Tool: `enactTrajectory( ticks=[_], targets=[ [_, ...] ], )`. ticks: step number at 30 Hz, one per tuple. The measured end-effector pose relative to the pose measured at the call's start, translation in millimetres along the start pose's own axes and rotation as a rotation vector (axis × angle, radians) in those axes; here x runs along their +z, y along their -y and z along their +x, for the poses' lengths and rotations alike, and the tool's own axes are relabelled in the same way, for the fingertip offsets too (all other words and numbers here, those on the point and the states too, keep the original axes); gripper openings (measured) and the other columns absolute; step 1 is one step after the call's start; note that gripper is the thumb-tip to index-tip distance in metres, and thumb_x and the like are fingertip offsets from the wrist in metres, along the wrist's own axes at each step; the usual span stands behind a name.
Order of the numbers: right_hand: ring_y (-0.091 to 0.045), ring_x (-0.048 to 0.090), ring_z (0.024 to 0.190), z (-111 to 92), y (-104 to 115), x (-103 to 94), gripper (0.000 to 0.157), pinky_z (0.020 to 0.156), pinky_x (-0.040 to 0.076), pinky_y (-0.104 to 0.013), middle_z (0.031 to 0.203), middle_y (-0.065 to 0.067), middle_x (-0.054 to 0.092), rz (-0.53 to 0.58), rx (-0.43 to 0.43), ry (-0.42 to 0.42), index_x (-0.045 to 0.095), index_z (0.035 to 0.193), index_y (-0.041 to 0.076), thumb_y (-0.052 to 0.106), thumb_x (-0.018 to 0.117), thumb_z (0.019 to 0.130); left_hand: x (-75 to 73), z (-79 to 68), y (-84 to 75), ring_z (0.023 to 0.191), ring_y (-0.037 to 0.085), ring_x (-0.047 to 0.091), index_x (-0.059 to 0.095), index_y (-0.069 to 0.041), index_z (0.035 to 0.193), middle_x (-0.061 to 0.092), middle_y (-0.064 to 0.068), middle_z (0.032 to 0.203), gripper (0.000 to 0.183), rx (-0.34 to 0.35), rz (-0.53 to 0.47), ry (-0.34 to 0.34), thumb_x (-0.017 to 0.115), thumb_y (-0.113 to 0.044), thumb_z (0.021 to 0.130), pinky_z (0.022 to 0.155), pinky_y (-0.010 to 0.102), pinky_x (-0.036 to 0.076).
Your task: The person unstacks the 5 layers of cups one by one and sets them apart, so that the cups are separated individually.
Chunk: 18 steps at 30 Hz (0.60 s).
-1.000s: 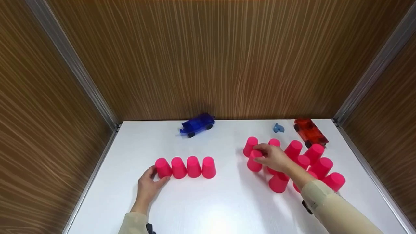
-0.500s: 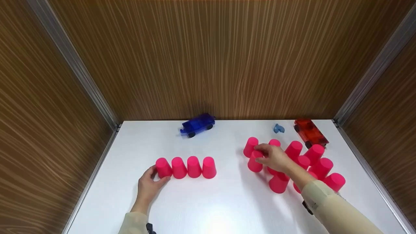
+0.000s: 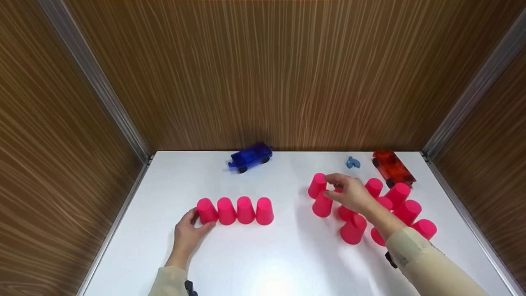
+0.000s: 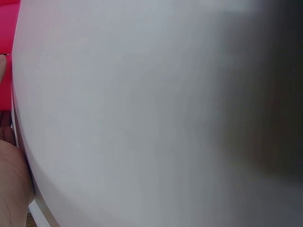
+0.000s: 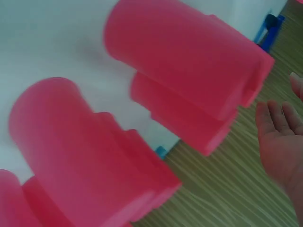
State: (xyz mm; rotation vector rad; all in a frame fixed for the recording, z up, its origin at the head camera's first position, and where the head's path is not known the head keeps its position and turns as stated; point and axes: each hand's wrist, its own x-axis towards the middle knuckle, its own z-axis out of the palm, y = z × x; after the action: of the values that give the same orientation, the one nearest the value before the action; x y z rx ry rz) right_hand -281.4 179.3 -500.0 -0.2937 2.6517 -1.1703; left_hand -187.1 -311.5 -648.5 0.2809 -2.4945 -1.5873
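Four-sided views aside, a short row of upside-down pink cups stands left of centre. My left hand [image 3: 189,236] holds the leftmost cup [image 3: 207,212] between thumb and fingers; the rightmost cup of that row is at its far end [image 3: 265,211]. In the left wrist view, only the edges of the hand [image 4: 13,175] and a cup [image 4: 5,90] show. On the right, my right hand [image 3: 351,193] hovers just over a near cup [image 3: 322,206], thumb and fingers apart. A second cup [image 3: 317,187] stands behind it. The right wrist view shows the hand [image 5: 281,142] with fingers extended, holding nothing, beside large pink cups [image 5: 180,56].
Several more inverted pink cups [image 3: 407,211] cluster under and right of the right forearm. Along the back of the white table [image 3: 246,255] lie a blue toy car [image 3: 250,157], a small blue piece [image 3: 352,162] and a red toy car [image 3: 392,167]. Wood-grain panels enclose three sides.
My right hand has let go of the near cup and risen slightly up and away from it, fingers spreading. The left hand stays at the leftmost cup.
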Motion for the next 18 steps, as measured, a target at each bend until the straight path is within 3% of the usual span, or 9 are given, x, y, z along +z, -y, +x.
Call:
enactTrajectory(
  ticks=[7,13,18],
  targets=[
    [-0.034,0.061,0.131,-2.8,33.4,15.0,0.065,0.096,0.061,-0.041,0.145,-0.007,0.062,0.044,-0.103,-0.023,0.062,0.146,0.018,0.032,0.088,0.088,-0.8,-0.4,0.0,0.144,0.038,0.052,0.057,-0.004,0.149,0.059,0.018,0.151,0.071,0.005,0.003,-0.005,0.090,-0.018,0.088,0.116,0.045,0.045],
    [-0.028,0.064,0.128,0.6,58.8,46.6,0.056,0.100,0.060,-0.042,0.140,0.000,0.066,0.056,-0.164,0.003,0.066,0.142,0.022,0.028,0.087,0.091,0.3,-0.4,0.3,0.144,0.037,0.052,0.057,-0.004,0.149,0.059,0.017,0.151,0.070,0.005,-0.006,-0.008,0.090,-0.017,0.088,0.116,0.043,0.045],
    [-0.028,0.066,0.126,7.4,69.9,79.6,0.050,0.107,0.055,-0.045,0.138,-0.006,0.069,0.102,-0.227,0.006,0.069,0.140,0.015,0.022,0.085,0.093,0.5,0.8,0.2,0.144,0.036,0.052,0.058,-0.004,0.148,0.060,0.016,0.150,0.069,0.021,0.007,-0.003,0.090,-0.017,0.088,0.116,0.041,0.045]
  ],
)
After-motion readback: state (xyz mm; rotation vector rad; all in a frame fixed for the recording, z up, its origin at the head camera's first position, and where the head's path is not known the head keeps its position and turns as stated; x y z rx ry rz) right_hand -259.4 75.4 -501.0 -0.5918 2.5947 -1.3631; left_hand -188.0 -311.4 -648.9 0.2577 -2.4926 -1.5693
